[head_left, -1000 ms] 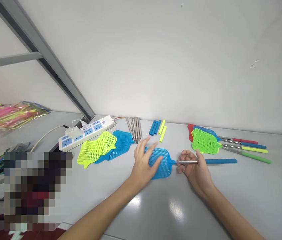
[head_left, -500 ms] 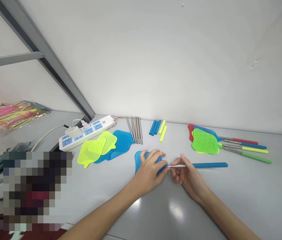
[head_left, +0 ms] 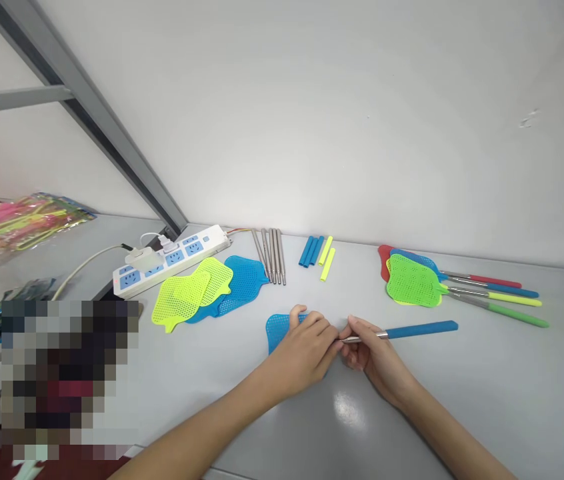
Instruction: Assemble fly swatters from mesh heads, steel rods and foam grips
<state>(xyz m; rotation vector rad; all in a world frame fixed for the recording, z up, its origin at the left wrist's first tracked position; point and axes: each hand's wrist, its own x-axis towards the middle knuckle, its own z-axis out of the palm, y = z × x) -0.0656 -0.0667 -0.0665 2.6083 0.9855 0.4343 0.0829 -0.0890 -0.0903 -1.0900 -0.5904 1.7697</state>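
My left hand (head_left: pixel 309 350) is closed around the neck of a blue perforated fly swatter head (head_left: pixel 281 330), covering much of it. My right hand (head_left: pixel 369 350) pinches a metal rod (head_left: pixel 379 335) that carries a blue handle grip (head_left: pixel 422 329). The rod's tip meets the swatter head's neck between my two hands, but my fingers hide the joint. Behind and left of my hands lie loose yellow swatter heads (head_left: pixel 179 297) and blue swatter heads (head_left: pixel 246 283). Several metal rods (head_left: pixel 275 257) lie near the wall, with blue grip sleeves (head_left: pixel 312 251) and yellow grip sleeves (head_left: pixel 327 264) beside them.
On the right, several whole fly swatters (head_left: pixel 415 281) lie overlapped, handles pointing right. A white power strip (head_left: pixel 172 260) with plugs and cables sits at the back left. Plastic-bagged items (head_left: pixel 27 223) are at the far left, near a grey metal frame (head_left: pixel 107 127).
My left fingers have drawn in tighter around the swatter head's neck, and the hands have come closer together. The blue head has tilted slightly. The whole view has shifted a little.
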